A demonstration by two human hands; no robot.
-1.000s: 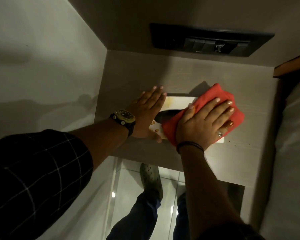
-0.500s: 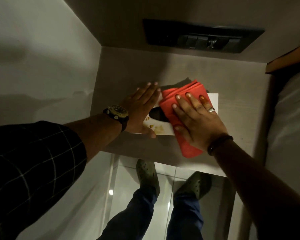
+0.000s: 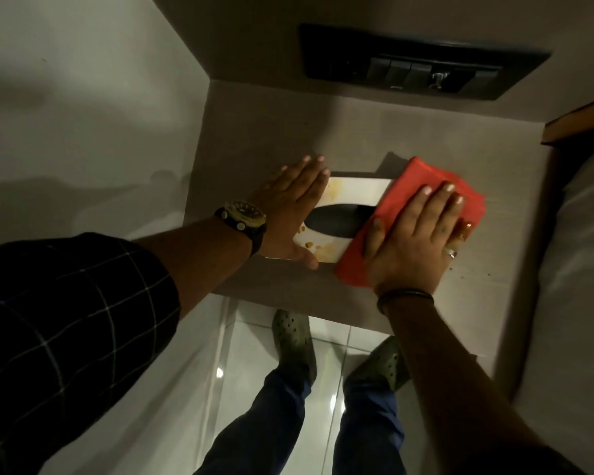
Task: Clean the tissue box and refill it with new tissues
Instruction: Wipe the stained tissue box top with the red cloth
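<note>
Head view puts your two hands on the tissue box [image 3: 352, 197], which sits flat on the counter [image 3: 254, 132] near its front edge, below the switch panel [image 3: 422, 70]. Your left hand [image 3: 288, 207] lies flat with straight fingers over the box's left end, steadying it and gripping nothing. Your right hand [image 3: 415, 234] is spread flat too, pressing the red cloth [image 3: 422, 176] onto the right half of the lid.

Watch these risks. The box is light, so if you ease off with the left hand during a firm stroke, it will probably skate toward the edge and drop to the tiled floor [image 3: 240, 365]. Yellowish stains and small crumbs [image 3: 309, 244] remain on the exposed left part of the lid; sweeping the cloth across the oval slot [image 3: 336, 219] could push that grit inside, where new tissues would pick it up. The cloth also overhangs the near side, so it may drag dirt onto the counter.

As for contents, the slot looks dark and no tissue pokes out; you cannot tell from here whether anything is left inside.
</note>
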